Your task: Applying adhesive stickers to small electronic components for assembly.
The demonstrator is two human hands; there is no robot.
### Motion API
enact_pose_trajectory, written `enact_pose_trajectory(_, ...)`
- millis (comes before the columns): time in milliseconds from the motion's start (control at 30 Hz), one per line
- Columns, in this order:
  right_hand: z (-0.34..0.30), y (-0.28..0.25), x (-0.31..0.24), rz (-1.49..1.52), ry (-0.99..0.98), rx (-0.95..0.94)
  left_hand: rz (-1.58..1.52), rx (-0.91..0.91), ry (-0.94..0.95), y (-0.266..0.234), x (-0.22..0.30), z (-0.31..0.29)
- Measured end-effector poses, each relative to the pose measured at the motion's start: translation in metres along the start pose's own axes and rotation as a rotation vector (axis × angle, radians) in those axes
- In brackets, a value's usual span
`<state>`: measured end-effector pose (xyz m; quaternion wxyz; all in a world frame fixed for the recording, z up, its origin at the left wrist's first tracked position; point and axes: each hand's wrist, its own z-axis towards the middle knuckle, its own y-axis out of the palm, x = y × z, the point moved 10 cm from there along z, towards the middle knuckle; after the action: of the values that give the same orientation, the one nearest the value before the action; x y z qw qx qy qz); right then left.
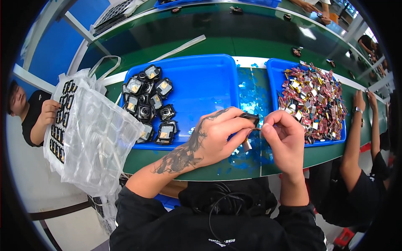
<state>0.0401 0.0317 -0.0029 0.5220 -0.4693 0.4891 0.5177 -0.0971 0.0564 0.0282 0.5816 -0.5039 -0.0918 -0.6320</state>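
Observation:
My left hand grips a small black watch case between thumb and fingers, over the green table. Just below its fingertips hangs a small silver block, apparently joined to the case, though the link is hidden. Close on the right, my right hand is closed in a pinch by the case; whatever its fingertips hold is too small to make out. To the left, a blue tray carries several black watch cases. On the right, another blue tray is heaped with small silver-and-pink electronic parts.
Blue film scraps litter the table between the trays. At left, a person's hand holds translucent plastic sheets beside my tray. Another person's arm reaches in at right. A green conveyor with scattered small parts runs beyond.

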Motion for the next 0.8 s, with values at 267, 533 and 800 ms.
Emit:
enact_pose_trajectory(267,0.001,0.003,0.003,0.1,0.012,-0.035,-0.196,-0.168,-0.297,0.014,-0.023,-0.006)
enact_pose_trajectory(533,-0.005,-0.008,0.011,0.1,-0.1,0.222,-0.729,-0.06,-0.514,0.027,-0.037,-0.015)
enact_pose_trajectory(800,-0.005,-0.004,0.01,-0.033,-0.194,0.288,-0.767,0.032,-0.477,0.026,-0.039,-0.016)
